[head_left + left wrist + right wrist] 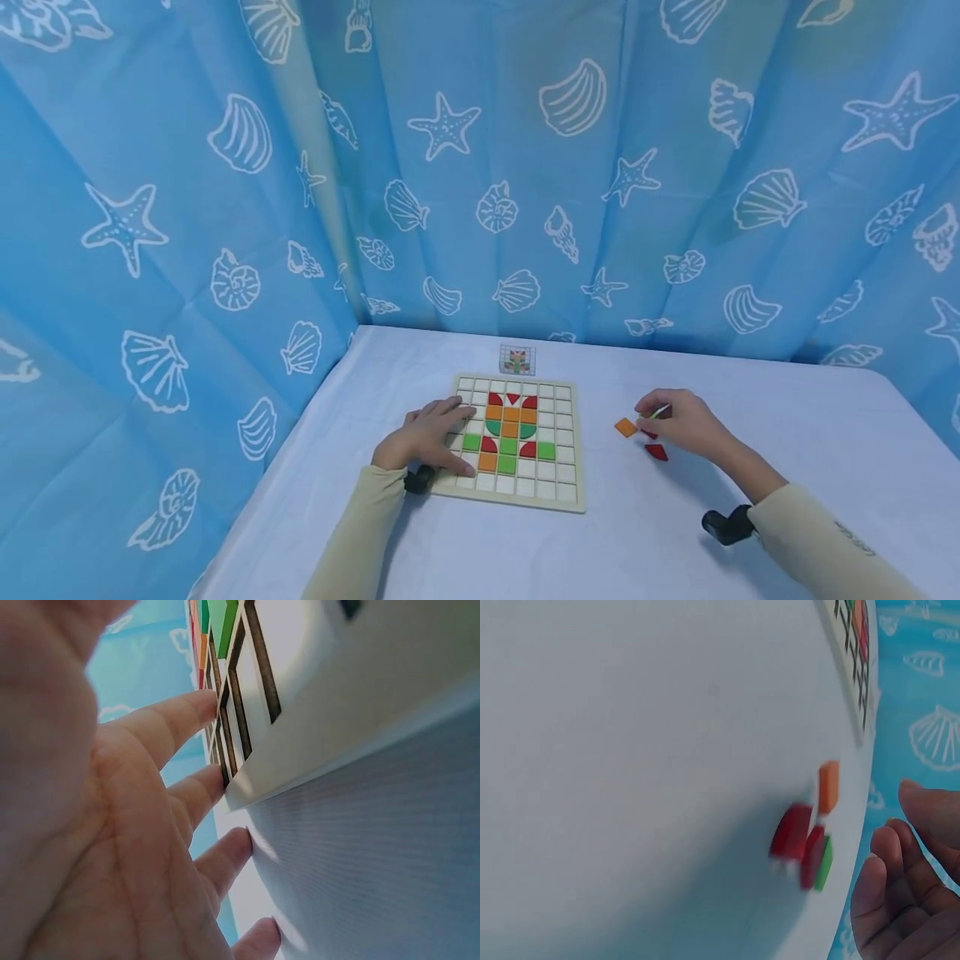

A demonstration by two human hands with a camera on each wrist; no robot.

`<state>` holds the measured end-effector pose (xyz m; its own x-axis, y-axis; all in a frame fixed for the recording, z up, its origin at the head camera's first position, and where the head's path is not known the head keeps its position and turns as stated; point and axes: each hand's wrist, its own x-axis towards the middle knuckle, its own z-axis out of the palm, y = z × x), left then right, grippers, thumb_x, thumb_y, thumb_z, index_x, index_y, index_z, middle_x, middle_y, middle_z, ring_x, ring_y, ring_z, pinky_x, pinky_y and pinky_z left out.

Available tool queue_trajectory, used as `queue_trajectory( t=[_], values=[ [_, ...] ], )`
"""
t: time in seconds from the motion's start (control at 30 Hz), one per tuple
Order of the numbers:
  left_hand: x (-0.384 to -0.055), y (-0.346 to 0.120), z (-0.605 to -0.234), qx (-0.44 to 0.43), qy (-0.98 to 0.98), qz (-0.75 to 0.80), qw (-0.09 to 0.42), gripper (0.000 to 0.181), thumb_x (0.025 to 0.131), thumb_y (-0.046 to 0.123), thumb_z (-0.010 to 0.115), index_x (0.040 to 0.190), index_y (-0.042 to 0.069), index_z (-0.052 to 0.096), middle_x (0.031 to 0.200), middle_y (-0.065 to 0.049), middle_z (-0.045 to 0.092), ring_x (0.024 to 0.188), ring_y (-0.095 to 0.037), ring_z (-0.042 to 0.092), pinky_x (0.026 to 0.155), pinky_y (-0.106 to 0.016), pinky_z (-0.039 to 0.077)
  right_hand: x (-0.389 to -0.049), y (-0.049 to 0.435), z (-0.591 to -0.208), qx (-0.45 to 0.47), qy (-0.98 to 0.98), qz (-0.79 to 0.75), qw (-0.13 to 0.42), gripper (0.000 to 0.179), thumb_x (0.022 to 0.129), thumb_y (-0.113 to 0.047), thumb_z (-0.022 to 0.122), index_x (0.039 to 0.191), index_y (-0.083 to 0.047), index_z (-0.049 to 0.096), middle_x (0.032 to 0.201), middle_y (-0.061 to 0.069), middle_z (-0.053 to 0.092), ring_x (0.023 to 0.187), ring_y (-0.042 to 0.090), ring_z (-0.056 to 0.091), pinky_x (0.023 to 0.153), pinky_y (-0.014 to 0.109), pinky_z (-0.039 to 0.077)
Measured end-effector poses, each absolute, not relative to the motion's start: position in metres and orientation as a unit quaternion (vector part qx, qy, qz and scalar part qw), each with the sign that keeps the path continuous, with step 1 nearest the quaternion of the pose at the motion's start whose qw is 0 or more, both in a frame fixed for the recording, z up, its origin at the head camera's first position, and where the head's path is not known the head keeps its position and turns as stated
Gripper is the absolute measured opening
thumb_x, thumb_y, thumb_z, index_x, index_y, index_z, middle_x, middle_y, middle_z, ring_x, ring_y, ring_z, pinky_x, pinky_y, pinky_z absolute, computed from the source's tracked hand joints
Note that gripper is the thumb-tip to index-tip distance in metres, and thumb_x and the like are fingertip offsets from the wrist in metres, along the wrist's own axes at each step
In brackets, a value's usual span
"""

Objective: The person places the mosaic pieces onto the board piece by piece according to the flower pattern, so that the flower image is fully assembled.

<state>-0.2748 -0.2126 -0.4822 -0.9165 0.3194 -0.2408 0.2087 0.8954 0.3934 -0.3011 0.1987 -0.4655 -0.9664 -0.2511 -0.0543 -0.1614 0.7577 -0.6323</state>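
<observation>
A wooden grid board (517,502) lies on the table, its white cells partly filled with coloured tiles in a tulip shape. My left hand (427,437) rests at the board's left side, fingers spread; in the left wrist view two fingertips lie right at the grid. My right hand (686,425) hovers over loose tiles right of the board, fingers loosely bent and thumb apart. Beneath it are an orange tile (829,787), a red tile (791,832), a second red tile (813,856) and a green tile (824,864). Nothing shows between the right fingers in the right wrist view.
A small pattern card (517,359) with a similar tulip design stands behind the board. White cloth (615,542) covers the table. Blue curtains (480,167) with shell prints close off the back and left. Black wrist cameras (727,525) sit under the sleeves.
</observation>
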Motion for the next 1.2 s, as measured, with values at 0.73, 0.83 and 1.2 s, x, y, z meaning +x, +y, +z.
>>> queue_trajectory(
  t=[0.73, 0.83, 1.2],
  values=[
    [-0.277, -0.213, -0.484, 0.140, 0.964, 0.171, 0.148, 0.101, 0.069, 0.060, 0.083, 0.152, 0.029, 0.036, 0.163, -0.004, 0.025, 0.149, -0.033, 0.021, 0.114, -0.061, 0.022, -0.298, 0.230, -0.490, -0.123, 0.934, -0.311, 0.128, 0.029, 0.080, -0.023, 0.083, 0.102, -0.008, 0.070, 0.096, 0.005, 0.067, 0.087, 0.019, 0.057, 0.072, 0.027, 0.055],
    [-0.277, -0.213, -0.485, 0.140, 0.964, 0.173, 0.146, 0.101, 0.068, 0.059, 0.083, 0.152, 0.028, 0.037, 0.163, -0.004, 0.025, 0.149, -0.033, 0.021, 0.114, -0.061, 0.023, -0.295, 0.228, -0.489, -0.135, 0.934, -0.301, 0.137, 0.033, 0.076, -0.022, 0.086, 0.100, -0.008, 0.068, 0.093, 0.003, 0.064, 0.085, 0.018, 0.055, 0.070, 0.024, 0.053],
    [-0.276, -0.215, -0.485, 0.142, 0.962, 0.182, 0.146, 0.101, 0.068, 0.058, 0.084, 0.153, 0.028, 0.037, 0.163, -0.005, 0.025, 0.149, -0.034, 0.021, 0.113, -0.062, 0.023, -0.294, 0.219, -0.489, -0.126, 0.944, -0.277, 0.129, 0.030, 0.077, -0.017, 0.085, 0.095, -0.008, 0.063, 0.087, 0.003, 0.060, 0.082, 0.019, 0.053, 0.070, 0.027, 0.052]
  ],
)
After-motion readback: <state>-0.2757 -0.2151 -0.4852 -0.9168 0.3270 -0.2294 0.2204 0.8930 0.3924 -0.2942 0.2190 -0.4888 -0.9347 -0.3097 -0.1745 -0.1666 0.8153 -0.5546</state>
